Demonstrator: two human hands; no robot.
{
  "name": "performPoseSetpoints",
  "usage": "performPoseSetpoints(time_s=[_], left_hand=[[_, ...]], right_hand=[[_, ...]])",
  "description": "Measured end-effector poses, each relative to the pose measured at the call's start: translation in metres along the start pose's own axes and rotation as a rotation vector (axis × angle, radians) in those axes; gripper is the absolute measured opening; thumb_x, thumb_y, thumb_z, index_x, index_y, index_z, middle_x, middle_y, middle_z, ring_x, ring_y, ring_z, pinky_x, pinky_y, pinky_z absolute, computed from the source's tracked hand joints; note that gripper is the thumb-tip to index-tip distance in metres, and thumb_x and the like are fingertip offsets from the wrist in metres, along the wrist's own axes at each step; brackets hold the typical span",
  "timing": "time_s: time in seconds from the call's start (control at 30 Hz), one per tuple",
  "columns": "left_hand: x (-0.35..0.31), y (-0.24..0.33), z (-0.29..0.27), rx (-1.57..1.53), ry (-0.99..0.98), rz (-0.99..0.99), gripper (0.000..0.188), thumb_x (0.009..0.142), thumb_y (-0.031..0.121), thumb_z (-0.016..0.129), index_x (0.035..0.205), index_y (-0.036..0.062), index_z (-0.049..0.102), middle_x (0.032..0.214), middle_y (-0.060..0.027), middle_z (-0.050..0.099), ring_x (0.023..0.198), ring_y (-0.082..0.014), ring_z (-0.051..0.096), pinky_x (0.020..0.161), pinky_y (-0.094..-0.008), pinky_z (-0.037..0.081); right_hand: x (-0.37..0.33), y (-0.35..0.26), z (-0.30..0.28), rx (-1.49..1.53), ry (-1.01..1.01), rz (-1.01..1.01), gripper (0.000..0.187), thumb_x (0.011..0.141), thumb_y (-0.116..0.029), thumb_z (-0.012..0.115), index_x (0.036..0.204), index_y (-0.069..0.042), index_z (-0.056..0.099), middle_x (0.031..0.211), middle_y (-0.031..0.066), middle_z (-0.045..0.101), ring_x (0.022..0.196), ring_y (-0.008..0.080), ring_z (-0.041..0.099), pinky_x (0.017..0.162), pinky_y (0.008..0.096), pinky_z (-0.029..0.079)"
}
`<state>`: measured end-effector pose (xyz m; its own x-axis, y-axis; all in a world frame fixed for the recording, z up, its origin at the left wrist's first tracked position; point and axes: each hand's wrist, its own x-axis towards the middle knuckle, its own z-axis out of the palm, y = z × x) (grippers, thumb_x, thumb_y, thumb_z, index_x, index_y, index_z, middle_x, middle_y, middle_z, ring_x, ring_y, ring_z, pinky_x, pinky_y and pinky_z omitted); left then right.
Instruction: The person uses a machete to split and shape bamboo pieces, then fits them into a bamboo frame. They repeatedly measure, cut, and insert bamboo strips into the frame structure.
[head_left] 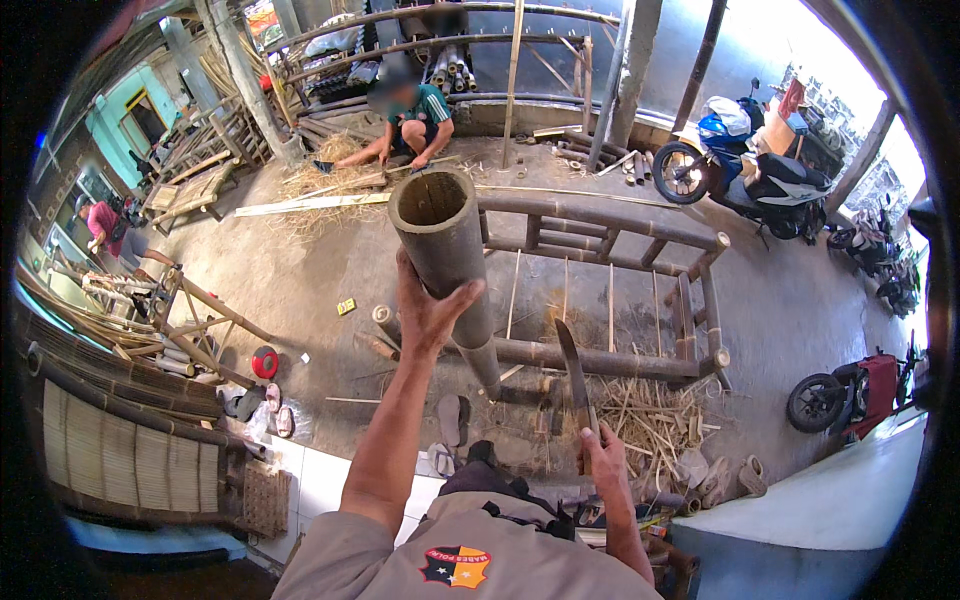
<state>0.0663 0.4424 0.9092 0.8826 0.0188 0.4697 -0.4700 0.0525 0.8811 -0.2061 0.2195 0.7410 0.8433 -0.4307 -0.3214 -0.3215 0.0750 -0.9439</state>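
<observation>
A thick, dark bamboo pole [440, 250] stands tilted in front of me, its hollow cut end facing up. My left hand [432, 302] is wrapped round it below that end. In my right hand [604, 455] is a machete [574, 366], gripped by the handle with its blade pointing up and away. The blade is apart from the pole, to its right. Behind the machete lies a bamboo frame [600, 362] with thin slats across it. The pole's lower end reaches down near the floor by another piece of bamboo.
Bamboo shavings [650, 425] litter the floor at right. A co-worker [415, 125] crouches at the far side among straw and strips. Motorbikes [760, 175] stand at the right. Sandals [450, 420] lie near my feet; a bamboo bench [190, 195] is at far left.
</observation>
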Motion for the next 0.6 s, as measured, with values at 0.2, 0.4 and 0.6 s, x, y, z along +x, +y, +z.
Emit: performPoseSetpoints(time_s=[0.2,0.4,0.6], left_hand=[[0.009,-0.016,-0.007,-0.143,-0.169,-0.097,0.103,0.070,0.041,0.091,0.147,0.0023,0.035,0.127,-0.0129,0.063,0.110,-0.0217,0.065,0.097,-0.0381,0.051],[0.022,-0.029,0.007,0.032,0.287,0.071,0.095,0.074,0.042,0.088,0.145,0.0006,0.040,0.128,-0.0152,0.061,0.112,-0.0222,0.062,0.095,-0.0375,0.050],[0.051,-0.036,-0.008,-0.148,-0.023,-0.082,0.091,0.074,0.041,0.087,0.142,0.0006,0.042,0.124,-0.0140,0.062,0.112,-0.0222,0.062,0.097,-0.0392,0.049]], right_hand=[[-0.027,-0.024,-0.014,0.146,-0.040,0.028,0.031,0.100,-0.030,0.064,0.111,-0.002,0.059,0.078,0.0037,0.060,0.068,0.0128,0.058,0.060,0.0327,0.048],[-0.051,-0.043,-0.025,0.167,-0.042,0.051,0.031,0.100,-0.027,0.063,0.114,0.000,0.057,0.078,0.0038,0.060,0.065,0.0130,0.057,0.058,0.0323,0.047],[-0.046,-0.026,-0.029,0.050,-0.104,0.048,0.034,0.101,-0.032,0.064,0.115,-0.002,0.058,0.080,0.0028,0.059,0.063,0.0119,0.055,0.056,0.0315,0.047]])
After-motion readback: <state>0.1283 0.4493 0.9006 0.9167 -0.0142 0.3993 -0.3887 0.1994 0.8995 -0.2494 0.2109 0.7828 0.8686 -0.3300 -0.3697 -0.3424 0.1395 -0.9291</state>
